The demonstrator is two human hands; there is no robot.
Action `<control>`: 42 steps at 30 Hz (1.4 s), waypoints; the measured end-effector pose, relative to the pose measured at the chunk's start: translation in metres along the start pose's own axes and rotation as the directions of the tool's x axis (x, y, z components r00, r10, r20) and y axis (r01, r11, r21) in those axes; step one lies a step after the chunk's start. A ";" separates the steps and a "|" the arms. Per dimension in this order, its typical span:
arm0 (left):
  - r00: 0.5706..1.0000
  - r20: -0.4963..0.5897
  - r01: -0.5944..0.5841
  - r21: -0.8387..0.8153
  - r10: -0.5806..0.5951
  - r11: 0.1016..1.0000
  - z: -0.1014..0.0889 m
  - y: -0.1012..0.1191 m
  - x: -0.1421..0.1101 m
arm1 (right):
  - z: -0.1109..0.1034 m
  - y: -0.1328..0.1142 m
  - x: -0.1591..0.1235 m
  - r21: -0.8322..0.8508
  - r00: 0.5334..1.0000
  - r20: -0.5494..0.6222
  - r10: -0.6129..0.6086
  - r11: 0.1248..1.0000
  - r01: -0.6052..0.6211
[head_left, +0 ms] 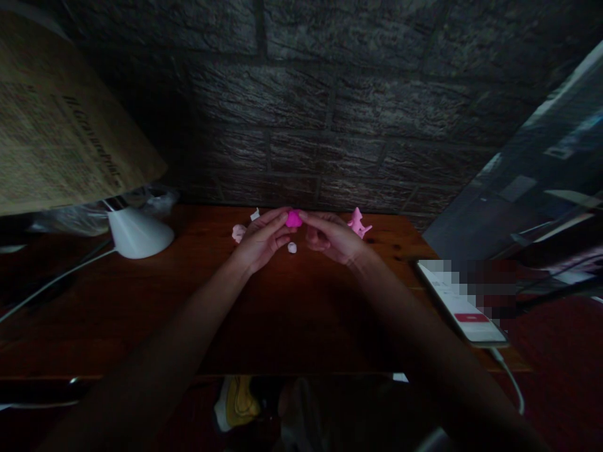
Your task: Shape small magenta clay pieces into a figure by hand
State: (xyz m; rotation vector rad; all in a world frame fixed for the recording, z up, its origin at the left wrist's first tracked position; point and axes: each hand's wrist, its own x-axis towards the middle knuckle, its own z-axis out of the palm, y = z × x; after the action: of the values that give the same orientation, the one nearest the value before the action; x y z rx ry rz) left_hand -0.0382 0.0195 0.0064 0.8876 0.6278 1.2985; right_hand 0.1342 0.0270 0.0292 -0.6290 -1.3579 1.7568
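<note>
A lump of bright pink modelling clay (294, 219) is pinched between my two hands, above the far part of the wooden table. My left hand (265, 240) grips its left side with thumb and fingers. From the other side, my right hand (332, 237) presses on it with thumb and fingertips, the other fingers curled. Just below the hands, a small whitish ball (293, 248) rests on the wood. A pale pink lump (239, 233) lies left of my left hand, with a small white piece (255, 215) behind it. Beyond my right hand stands a light pink figure (358, 223), partly covered.
A white lamp base (139, 233) with a cord stands at the left, under a printed brown paper shade (66, 125). On the right edge of the table (292, 314) lies a lit phone (461, 307) with a cable. A dark brick wall (292, 107) rises behind.
</note>
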 end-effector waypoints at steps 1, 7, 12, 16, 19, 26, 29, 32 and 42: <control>1.000 0.010 -0.004 0.039 0.003 0.999 0.000 0.001 -0.001 | -0.001 -0.002 0.000 0.000 1.000 0.001 0.020 1.000 -0.020; 0.997 0.060 -0.064 0.223 0.052 0.973 0.001 0.008 -0.005 | -0.008 -0.011 -0.005 0.029 0.985 0.043 0.167 0.985 -0.168; 0.995 0.072 -0.087 0.296 0.068 0.951 0.001 0.007 -0.006 | -0.013 -0.009 -0.005 0.078 0.983 0.036 0.180 0.980 -0.182; 0.995 0.041 -0.095 0.298 0.087 0.950 -0.001 0.002 -0.004 | -0.011 -0.007 -0.006 0.068 0.987 0.045 0.155 0.985 -0.157; 0.996 0.037 -0.088 0.267 0.081 0.960 -0.003 0.000 -0.003 | -0.009 -0.008 -0.009 0.073 0.983 0.066 0.174 0.981 -0.179; 0.996 0.079 0.024 0.142 -0.036 0.990 -0.005 -0.002 0.000 | -0.007 -0.008 -0.010 0.153 0.976 0.070 0.207 0.964 -0.216; 0.991 0.126 0.034 0.087 -0.045 0.996 -0.005 -0.003 0.000 | -0.006 -0.008 -0.009 0.159 0.977 0.058 0.204 0.964 -0.211; 0.990 0.137 0.034 0.075 -0.044 0.997 -0.004 -0.003 -0.001 | -0.007 -0.009 -0.010 0.135 0.979 0.072 0.192 0.971 -0.200; 0.993 0.113 0.011 0.134 -0.026 0.991 -0.005 -0.002 -0.002 | -0.007 -0.006 -0.004 0.019 0.985 -0.043 0.167 0.986 -0.166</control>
State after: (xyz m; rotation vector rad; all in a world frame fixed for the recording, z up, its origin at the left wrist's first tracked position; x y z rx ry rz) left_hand -0.0416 0.0187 0.0023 1.0556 0.6365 1.1907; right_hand 0.1435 0.0282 0.0320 -0.7883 -1.2917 1.8719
